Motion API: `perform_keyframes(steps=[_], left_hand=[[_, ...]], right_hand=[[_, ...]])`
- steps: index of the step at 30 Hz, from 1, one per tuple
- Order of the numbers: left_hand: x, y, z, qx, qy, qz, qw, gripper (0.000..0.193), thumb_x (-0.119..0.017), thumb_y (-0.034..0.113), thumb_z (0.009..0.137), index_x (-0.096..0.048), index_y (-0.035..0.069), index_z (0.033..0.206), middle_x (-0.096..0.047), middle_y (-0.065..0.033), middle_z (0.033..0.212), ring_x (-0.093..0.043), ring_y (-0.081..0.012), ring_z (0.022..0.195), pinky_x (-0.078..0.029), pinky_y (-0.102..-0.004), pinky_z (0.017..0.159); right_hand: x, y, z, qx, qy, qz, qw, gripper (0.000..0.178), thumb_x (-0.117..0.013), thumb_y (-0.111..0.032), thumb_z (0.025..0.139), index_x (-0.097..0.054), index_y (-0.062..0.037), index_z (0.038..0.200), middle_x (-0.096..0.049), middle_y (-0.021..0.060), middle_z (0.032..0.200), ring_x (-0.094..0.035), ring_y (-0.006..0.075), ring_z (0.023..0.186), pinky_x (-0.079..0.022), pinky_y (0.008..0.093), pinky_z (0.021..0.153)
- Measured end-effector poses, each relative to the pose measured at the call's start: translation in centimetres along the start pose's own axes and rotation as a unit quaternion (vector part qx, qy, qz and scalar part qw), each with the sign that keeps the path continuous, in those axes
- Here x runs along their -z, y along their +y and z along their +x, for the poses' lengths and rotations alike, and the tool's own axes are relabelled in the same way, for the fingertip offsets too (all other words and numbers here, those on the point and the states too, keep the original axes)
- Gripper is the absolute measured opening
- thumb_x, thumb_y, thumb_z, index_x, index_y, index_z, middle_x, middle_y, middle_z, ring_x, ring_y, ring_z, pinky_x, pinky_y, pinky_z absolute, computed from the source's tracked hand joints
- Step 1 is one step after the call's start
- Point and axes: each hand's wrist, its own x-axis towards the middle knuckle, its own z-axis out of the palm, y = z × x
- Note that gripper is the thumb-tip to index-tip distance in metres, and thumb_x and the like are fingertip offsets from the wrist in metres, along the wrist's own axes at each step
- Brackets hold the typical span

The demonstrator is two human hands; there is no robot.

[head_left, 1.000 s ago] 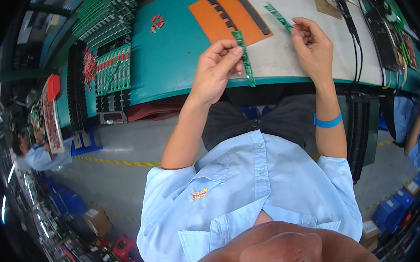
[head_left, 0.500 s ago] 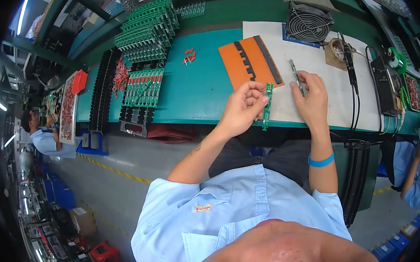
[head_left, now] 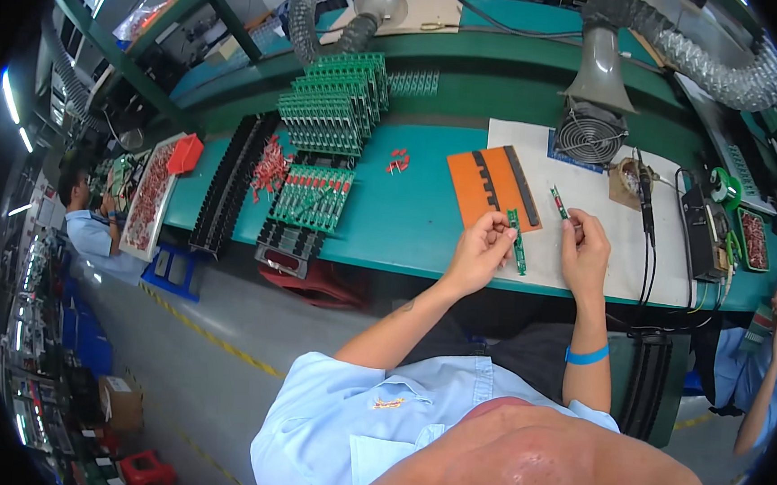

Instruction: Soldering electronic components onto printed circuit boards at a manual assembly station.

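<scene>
Near an orange board, left grip round a green strip; right grip round a second strip; fan beyond.

Grey floor, yellow-black tape

Bench, left to right: slotted rack, loose component pile, circuit-board row (board stack right behind it), then jig plate across the sheet's left edge. Fan at sheet's back; solder spool and component tray off right. Left hand in front of plate, right hand in front of fan.
</scene>
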Motion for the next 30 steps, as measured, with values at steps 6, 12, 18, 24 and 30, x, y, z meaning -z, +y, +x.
perform_keyframes(steps=[6,12,18,24,30], left_hand=[[0.5,0.0,0.7,0.022,0.004,-0.045,0.999,0.008,-0.054,0.008,0.101,-0.051,0.002,0.105,-0.058,-0.0047,0.078,-0.054,-0.0089,0.060,-0.044,-0.0210,0.054],[0.4,1.3,0.4,0.040,-0.020,-0.084,0.995,0.012,-0.053,0.007,0.101,-0.050,0.001,0.111,-0.059,-0.0062,0.083,-0.058,-0.0113,0.068,-0.049,-0.0221,0.062],[0.5,1.6,0.7,0.025,-0.031,-0.118,0.992,0.013,-0.054,0.008,0.102,-0.050,0.001,0.112,-0.059,-0.0070,0.085,-0.061,-0.0125,0.074,-0.052,-0.0233,0.069],[0.7,1.1,0.7,0.019,-0.054,-0.133,0.989,0.010,-0.053,0.006,0.102,-0.047,0.002,0.110,-0.060,-0.0075,0.089,-0.061,-0.0120,0.078,-0.053,-0.0235,0.070],[0.8,1.1,0.6,0.027,-0.033,-0.124,0.991,0.013,-0.056,0.005,0.100,-0.047,0.003,0.109,-0.059,-0.0071,0.086,-0.062,-0.0122,0.073,-0.053,-0.0239,0.068]], right_hand=[[0.5,0.1,0.5,-0.009,0.025,0.039,0.999,0.017,-0.061,0.000,0.092,-0.066,0.0013,0.108,-0.063,0.0057,0.089,-0.049,0.0106,0.068,-0.043,0.0228,0.061],[0.1,-1.4,-0.5,-0.103,0.024,0.257,0.961,0.018,-0.061,-0.001,0.094,-0.064,0.0018,0.112,-0.064,0.0058,0.094,-0.054,0.0094,0.076,-0.045,0.0206,0.069],[-1.6,-3.9,-2.5,-0.123,-0.102,0.288,0.944,0.026,-0.063,0.001,0.093,-0.061,0.0027,0.118,-0.063,0.0067,0.098,-0.056,0.0104,0.083,-0.047,0.0206,0.075],[-1.4,-4.6,-2.5,-0.130,-0.138,0.288,0.939,0.036,-0.066,0.006,0.088,-0.058,0.0021,0.123,-0.063,0.0073,0.101,-0.058,0.0119,0.086,-0.049,0.0222,0.080],[-1.7,-3.6,-2.8,-0.145,-0.121,0.297,0.936,0.038,-0.068,0.008,0.085,-0.059,0.0025,0.121,-0.065,0.0120,0.112,-0.063,0.0172,0.098,-0.052,0.0262,0.088]])
